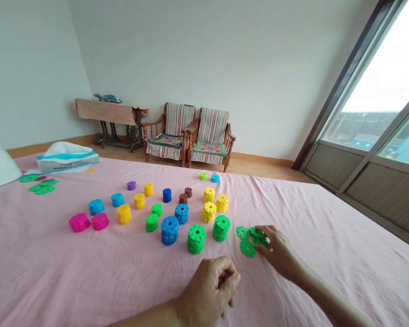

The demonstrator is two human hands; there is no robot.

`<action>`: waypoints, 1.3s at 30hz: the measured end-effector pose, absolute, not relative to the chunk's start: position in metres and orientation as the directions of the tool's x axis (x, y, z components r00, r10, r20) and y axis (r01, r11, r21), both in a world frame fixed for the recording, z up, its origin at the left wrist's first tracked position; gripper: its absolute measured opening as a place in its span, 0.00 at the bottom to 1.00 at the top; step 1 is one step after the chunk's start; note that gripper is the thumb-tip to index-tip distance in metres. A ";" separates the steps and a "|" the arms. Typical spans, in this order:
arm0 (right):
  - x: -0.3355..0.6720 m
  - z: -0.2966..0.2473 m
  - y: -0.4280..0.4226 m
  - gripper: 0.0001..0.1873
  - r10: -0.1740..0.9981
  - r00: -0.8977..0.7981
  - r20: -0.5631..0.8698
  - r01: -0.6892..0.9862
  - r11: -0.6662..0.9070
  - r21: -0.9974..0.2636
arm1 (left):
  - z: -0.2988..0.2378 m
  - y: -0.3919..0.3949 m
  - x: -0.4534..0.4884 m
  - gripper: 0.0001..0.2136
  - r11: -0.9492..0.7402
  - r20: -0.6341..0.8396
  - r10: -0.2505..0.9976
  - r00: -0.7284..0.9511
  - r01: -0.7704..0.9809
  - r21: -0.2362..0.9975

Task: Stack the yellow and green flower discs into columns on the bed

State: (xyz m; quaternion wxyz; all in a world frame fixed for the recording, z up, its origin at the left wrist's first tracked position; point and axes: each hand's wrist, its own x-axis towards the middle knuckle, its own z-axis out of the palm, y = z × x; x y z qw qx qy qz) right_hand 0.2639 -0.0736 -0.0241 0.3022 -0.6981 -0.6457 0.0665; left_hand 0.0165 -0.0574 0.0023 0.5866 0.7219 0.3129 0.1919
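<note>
My right hand (pixel 277 250) reaches over a few loose green snowflake discs (pixel 247 248), with its thumb and fingers curved around several of them on the pink cloth. Part of that bunch is hidden by the fingers. Closed into a loose fist, my left hand (pixel 209 288) rests nearer to me, and nothing shows in it. Two stacks of green discs (pixel 196 239) stand just beyond it; the other green stack (pixel 221 228) is closer to my right hand. Blue stacks (pixel 169 230) and yellow stacks (pixel 209 212) of similar discs stand around them.
More stacks spread leftward, including magenta ones (pixel 79 222) and purple ones (pixel 131 185). A tissue pack (pixel 68 158) and loose mixed discs (pixel 43 186) lie at the far left, beside a white rounded object (pixel 0 163). Two wooden chairs (pixel 209 136) stand beyond the pink cloth (pixel 122 272).
</note>
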 end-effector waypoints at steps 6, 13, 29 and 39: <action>0.256 -0.008 -0.035 0.19 0.970 0.125 0.210 0.854 0.003 -0.521 | 0.000 -0.056 0.016 0.09 -0.131 -0.077 0.673 0.735 0.221 0.966; 0.260 -0.009 -0.019 0.17 0.974 0.150 0.168 0.847 -0.039 -0.530 | -0.001 -0.055 0.015 0.08 -0.123 -0.093 0.649 0.755 0.225 0.967; 0.261 -0.016 -0.023 0.12 0.969 0.146 0.201 0.834 -0.011 -0.552 | -0.002 -0.055 0.016 0.07 -0.101 -0.118 0.650 0.751 0.239 0.966; 0.258 -0.022 -0.018 0.09 0.954 0.128 0.269 0.841 0.039 -0.540 | 0.000 -0.056 0.016 0.07 -0.095 -0.123 0.649 0.751 0.241 0.966</action>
